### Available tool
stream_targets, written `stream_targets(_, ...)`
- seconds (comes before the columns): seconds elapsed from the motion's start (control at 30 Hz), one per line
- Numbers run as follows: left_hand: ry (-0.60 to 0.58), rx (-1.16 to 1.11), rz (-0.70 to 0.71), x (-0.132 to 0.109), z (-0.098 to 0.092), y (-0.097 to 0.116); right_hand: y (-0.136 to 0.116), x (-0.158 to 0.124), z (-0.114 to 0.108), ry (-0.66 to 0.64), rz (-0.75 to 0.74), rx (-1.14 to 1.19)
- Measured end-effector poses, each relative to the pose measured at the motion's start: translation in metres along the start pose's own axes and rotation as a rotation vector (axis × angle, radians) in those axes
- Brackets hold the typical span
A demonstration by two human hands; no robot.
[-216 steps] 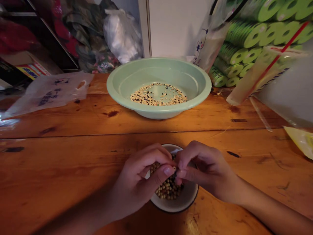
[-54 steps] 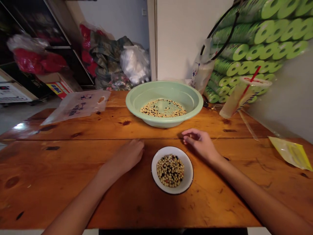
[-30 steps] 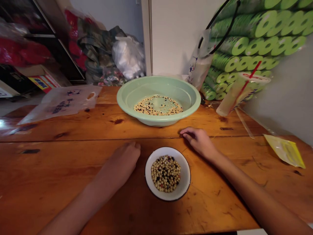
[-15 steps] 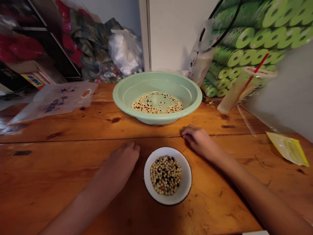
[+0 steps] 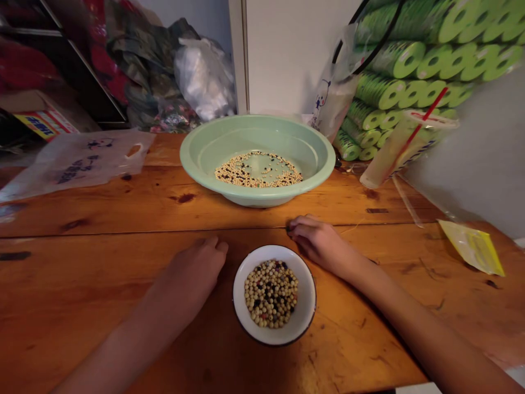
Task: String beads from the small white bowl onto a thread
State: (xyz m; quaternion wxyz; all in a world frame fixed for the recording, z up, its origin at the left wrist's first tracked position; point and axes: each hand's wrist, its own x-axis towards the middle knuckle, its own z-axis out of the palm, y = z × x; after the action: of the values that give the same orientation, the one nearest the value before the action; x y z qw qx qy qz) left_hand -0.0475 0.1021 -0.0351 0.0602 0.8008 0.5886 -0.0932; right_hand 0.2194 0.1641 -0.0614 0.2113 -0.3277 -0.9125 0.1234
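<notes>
Head view looks down on a plank wooden table point(image 5: 82, 295), with a white enamel bowl point(image 5: 305, 309) near the near edge, directly between the person's forearms. The bowl holds a heap of mixed pale and dark beans point(image 5: 270, 294). Neither hand holds anything, and no fingers pinch or press together. The left hand point(image 5: 192, 272) lies palm down at about 10 o'clock from the bowl, fingers loosely curled on the wood, just apart from the rim. The right hand point(image 5: 318, 244) lies at about 1 o'clock, also palm down, its fingers gently bunched with the tips on the table just beside the rim. Placed this way, the bowl seems within easy reach of both hands.

At 12 o'clock, farther off, stands a wide pale green plastic basin point(image 5: 192, 164), its broad floor thinly scattered with similar beans point(image 5: 258, 169); its size appears to give them room to spread. At about 2 o'clock, a plastic cup with a red straw point(image 5: 404, 150) lies tilted against stacked green rolls point(image 5: 402, 87), apparently pushed out of the way. A yellow packet point(image 5: 471, 247) lies at about 3 o'clock, and a flattened plastic bag point(image 5: 77, 164) lies at about 10 o'clock, both off to the sides.
</notes>
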Motion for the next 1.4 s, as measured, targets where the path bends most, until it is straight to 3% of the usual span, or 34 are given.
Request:
stream_targets(0.2,0.031,0.018,-0.013,-0.004,-0.004,0.006,0.000,0.002,0.002,0.080,0.022,0.025)
stream_targets(0.4,0.026,-0.002,-0.006,-0.005,-0.007,0.008,-0.002,0.001,-0.001,0.031,0.087,-0.083)
stream_targets(0.57,0.026,0.001,-0.007,-0.004,-0.008,0.008,0.001,0.001,0.004,0.108,0.032,0.017)
stream_targets(0.73,0.025,0.015,-0.012,-0.003,-0.002,0.005,-0.001,0.003,0.002,0.020,0.026,-0.009)
stream_targets(0.9,0.014,0.067,-0.012,-0.002,-0.002,0.005,-0.004,0.002,0.007,0.085,0.063,-0.080)
stream_targets(1.27,0.047,0.065,-0.039,-0.004,-0.002,0.011,-0.003,0.001,0.007,0.062,0.044,-0.061)
stream_targets(1.4,-0.016,0.087,-0.047,-0.002,-0.003,0.013,-0.002,0.001,0.010,0.065,0.025,-0.041)
